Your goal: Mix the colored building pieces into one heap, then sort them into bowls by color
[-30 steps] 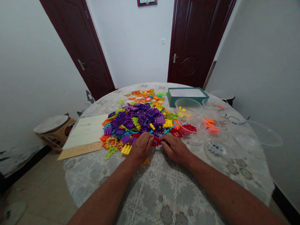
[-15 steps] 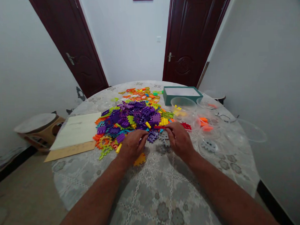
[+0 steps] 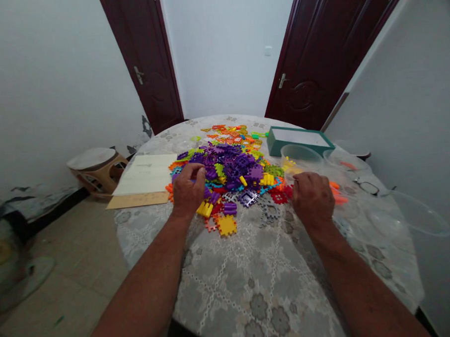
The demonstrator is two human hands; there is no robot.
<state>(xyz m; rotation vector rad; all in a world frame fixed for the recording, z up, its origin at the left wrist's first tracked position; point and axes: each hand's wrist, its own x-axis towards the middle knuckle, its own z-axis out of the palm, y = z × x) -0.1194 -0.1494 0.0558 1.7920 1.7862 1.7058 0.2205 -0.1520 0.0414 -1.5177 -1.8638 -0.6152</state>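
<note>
My left hand (image 3: 187, 191) hovers over the left side of a pile of plastic building pieces (image 3: 230, 161), mostly purple. Its thumb and fingers are drawn together, and anything small between them is too hard to make out. My right hand (image 3: 313, 197) is closed beside a clear plastic bowl (image 3: 302, 156), right of several red pieces (image 3: 279, 196); its grip is hidden. Between my hands lie a yellow toothed square (image 3: 226, 225), purple tube pieces (image 3: 230, 208), yellow tube pieces (image 3: 205, 209) and grey toothed pieces (image 3: 270, 210).
A green-edged box (image 3: 300, 140) stands at the back right. Eyeglasses (image 3: 367, 186) and other clear containers, one holding orange pieces (image 3: 338, 193), are on the right. Pale paper or board (image 3: 145, 177) lies at the left of the round table. A stool (image 3: 94, 169) stands beyond it.
My hands have moved apart, left hand leftward and right hand rightward toward the clear bowl. The red strip seen between them is no longer there. The view has turned left.
</note>
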